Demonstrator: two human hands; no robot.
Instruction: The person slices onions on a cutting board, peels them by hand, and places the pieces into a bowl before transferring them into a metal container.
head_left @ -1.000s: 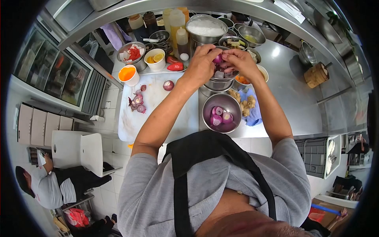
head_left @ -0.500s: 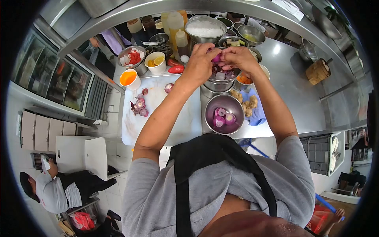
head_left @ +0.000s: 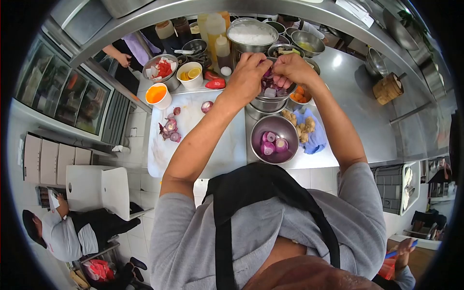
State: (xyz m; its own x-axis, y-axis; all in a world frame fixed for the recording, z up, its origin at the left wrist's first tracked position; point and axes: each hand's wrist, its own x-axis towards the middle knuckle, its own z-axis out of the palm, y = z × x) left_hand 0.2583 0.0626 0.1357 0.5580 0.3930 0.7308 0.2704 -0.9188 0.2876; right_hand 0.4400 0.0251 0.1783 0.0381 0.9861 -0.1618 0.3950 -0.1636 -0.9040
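Note:
Over a metal bowl of onion skins and pieces [head_left: 271,91], my left hand [head_left: 249,77] and my right hand [head_left: 292,70] are close together. Their fingers are closed around a purple onion [head_left: 267,71], which they mostly cover. Nearer my body, a second metal bowl [head_left: 255,143] holds several peeled purple onions [head_left: 274,143]. On the white cutting board [head_left: 203,140] lie one whole onion [head_left: 207,106] and a small heap of onion ends and skins [head_left: 170,126].
Ginger [head_left: 304,129] rests on a blue cloth [head_left: 316,137] at the right. Behind the board stand an orange-filled cup [head_left: 156,94], lemon container [head_left: 190,76], red peppers [head_left: 215,84] and bottles [head_left: 223,50]. A person sits at lower left [head_left: 65,232]; another person's hand [head_left: 124,60] shows upper left.
My hands have shifted only slightly around the onion. At upper left, the other person's arm has come further into view. At lower right, another person's hand and blue handle have moved.

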